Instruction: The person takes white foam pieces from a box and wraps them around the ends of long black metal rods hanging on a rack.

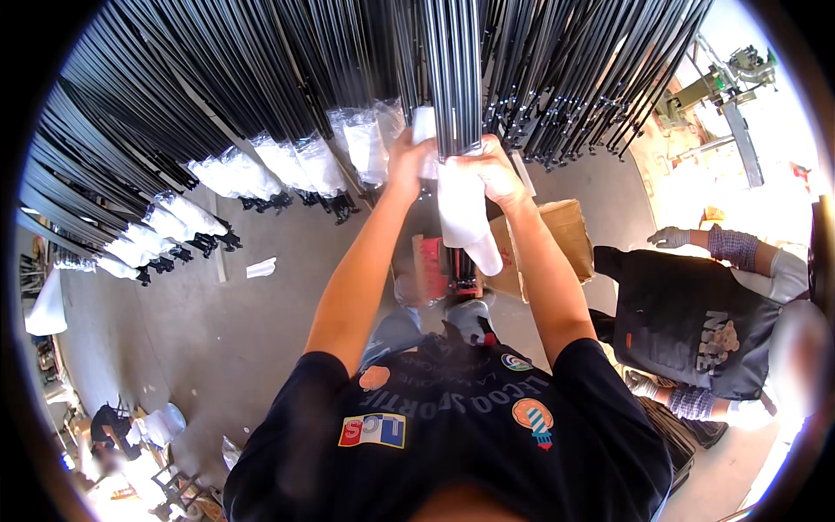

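Observation:
A bundle of long, thin black rods [452,74] stands in front of me, with a soft white wrapping sheet [463,207] around its lower part. My right hand [494,172] is closed on the sheet at the bundle's right side, thumb across its front. On the other side, my left hand [409,165] is closed at the white wrapping; its fingertips are partly hidden. Below the sheet, the dark rod ends come down by a red crate-like object [430,268] on the floor between my feet.
Many black rods [235,78] hang in rows ahead, several bundles with white wrapped ends [317,163]. An open cardboard box [557,237] stands right of my feet. A co-worker in a dark apron [670,317] is at the right, near a green machine [722,87]. A white scrap [261,268] lies on the floor.

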Motion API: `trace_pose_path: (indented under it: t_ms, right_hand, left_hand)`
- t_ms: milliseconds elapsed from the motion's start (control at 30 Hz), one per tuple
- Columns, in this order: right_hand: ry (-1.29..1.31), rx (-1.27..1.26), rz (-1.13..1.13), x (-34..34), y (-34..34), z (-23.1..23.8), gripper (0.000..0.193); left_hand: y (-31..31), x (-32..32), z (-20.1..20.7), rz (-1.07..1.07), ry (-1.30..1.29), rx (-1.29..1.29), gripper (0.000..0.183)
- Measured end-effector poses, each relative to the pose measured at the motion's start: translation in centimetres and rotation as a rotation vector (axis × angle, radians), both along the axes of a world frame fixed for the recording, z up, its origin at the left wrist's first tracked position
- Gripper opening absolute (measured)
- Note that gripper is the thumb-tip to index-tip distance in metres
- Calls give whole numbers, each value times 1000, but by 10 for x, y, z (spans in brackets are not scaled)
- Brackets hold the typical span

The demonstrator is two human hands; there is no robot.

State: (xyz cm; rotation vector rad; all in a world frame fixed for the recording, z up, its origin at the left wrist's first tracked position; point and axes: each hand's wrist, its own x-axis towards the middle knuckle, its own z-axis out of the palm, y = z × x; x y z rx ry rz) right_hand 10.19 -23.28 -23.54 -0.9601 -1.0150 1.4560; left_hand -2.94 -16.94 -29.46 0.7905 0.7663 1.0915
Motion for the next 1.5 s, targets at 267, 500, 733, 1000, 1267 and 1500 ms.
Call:
trace_pose_path:
  t_ms: [267,500,733,1000,1267,1500]
  right_hand:
    - [-29,133,-1007,-13,-32,-18,22]
    - [294,46,-268,29,-18,-19,55]
    - [20,169,-448,36,-5,-9,62]
    - [-670,145,-366,76,-14,54,68]
    - [-327,133,-142,50,-69,87,78]
    - [-625,242,-14,-3,-46,60,72]
  left_hand:
    - [4,35,35,-222,82,96,25]
    - [6,43,35,-397,158,71,39]
    - [4,37,27,-108,270,426,26]
    - [-34,16,47,-313,-475,-45,29]
    - [-39,23,34,-97,-108,186,22]
    - [-23,13,24,-238,-307,-102,25]
